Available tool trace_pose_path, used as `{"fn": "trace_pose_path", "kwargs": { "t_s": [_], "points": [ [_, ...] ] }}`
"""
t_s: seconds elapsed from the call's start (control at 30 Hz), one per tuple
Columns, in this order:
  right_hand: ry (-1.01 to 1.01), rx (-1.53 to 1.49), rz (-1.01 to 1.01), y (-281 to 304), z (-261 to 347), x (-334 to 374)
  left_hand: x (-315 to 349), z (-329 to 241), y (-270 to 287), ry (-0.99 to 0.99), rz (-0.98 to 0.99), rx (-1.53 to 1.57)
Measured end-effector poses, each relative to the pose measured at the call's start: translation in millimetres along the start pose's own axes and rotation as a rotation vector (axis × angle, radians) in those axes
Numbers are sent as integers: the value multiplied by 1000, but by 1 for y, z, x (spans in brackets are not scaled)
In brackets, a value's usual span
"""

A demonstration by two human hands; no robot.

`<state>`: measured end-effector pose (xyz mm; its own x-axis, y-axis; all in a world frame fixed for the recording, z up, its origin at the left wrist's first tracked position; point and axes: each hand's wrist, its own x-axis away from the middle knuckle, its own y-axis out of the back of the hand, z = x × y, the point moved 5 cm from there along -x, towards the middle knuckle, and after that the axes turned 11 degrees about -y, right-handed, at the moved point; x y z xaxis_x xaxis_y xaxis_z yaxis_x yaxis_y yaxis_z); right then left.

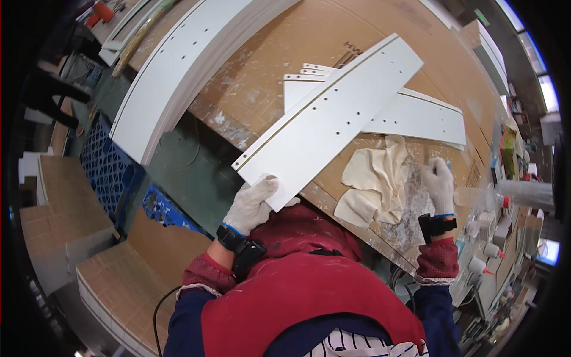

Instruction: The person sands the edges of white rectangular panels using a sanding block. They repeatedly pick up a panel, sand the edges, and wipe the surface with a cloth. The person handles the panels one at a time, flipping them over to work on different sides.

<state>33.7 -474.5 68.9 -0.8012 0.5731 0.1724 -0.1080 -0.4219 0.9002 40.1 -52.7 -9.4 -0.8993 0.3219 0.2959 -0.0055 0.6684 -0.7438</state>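
Note:
My left hand (256,202), in a white knit glove, grips the near left corner of a long white board (327,119), thumb on top. The board is drilled with several small holes and has a groove along one edge. Its far part lies over other white boards (425,113) on the cardboard-covered table. My right hand (439,181), gloved as well, is closed above the table at the right. What its fingers hold, if anything, I cannot make out. A crumpled cream cloth (377,178) lies between the hands, below the board.
A stack of white boards (178,65) stands at the left. The worktable (267,71) has white smears near my right hand. At the right are a clear bottle with a red cap (485,198) and white red-tipped squeeze bottles (479,266). Blue plastic pallets (110,166) and cardboard-topped stacks (65,202) are at the lower left.

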Motion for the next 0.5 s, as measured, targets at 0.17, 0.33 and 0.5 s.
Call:
{"fn": "trace_pose_path", "kwargs": {
  "t_s": [0.17, 0.33, 0.5],
  "points": [
    [356, 34, -35, -16, 117, -31, 0, -7, 1, -5, 0, -53],
    [481, 384, -94, -61, 182, -74, -2, -6, 6, 22, 49, -136],
    [668, 396, -66, -97, 202, -56, 0, 5, 27, -58, 4, -335]
  ]
}}
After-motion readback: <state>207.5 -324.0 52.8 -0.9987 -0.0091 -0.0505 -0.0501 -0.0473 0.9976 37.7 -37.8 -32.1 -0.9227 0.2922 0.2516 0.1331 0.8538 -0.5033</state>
